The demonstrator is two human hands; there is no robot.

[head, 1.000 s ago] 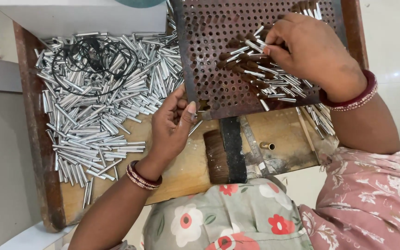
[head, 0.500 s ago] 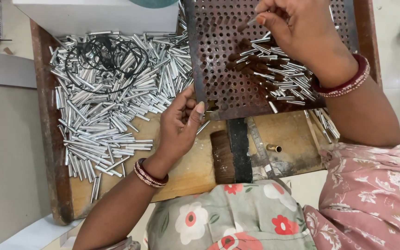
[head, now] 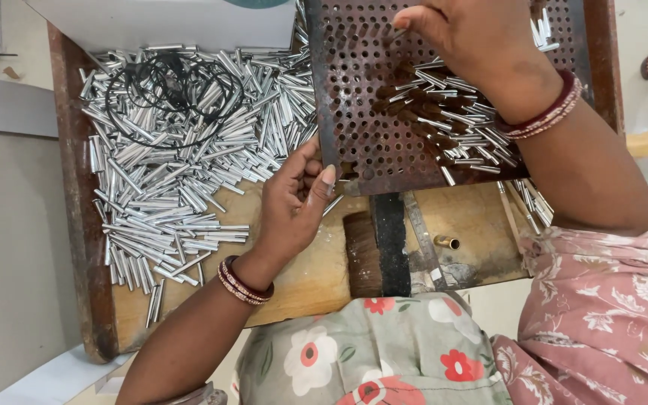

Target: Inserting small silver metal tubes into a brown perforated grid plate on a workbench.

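1. The perforated plate (head: 384, 127) is rusty brown, full of small round holes, and lies at the top of the wooden tray (head: 316, 274).
2. Short shiny metal tubes (head: 166, 187) are heaped left of the plate; more lie on it.
3. The left hand (head: 294, 202) is half curled and touches the plate's lower left corner.
4. The right hand (head: 474, 45) pinches one thin tube over the holes.

Worn wooden bench (head: 316, 281) with heaped silver metal tubes (head: 166, 187), black wire loop (head: 178, 94), rusty perforated plate (head: 369, 112).

Black cord loop (head: 170, 94) atop the heap, dark brush (head: 363, 255) and small brass fitting (head: 446, 242) on the wooden board (head: 316, 281).
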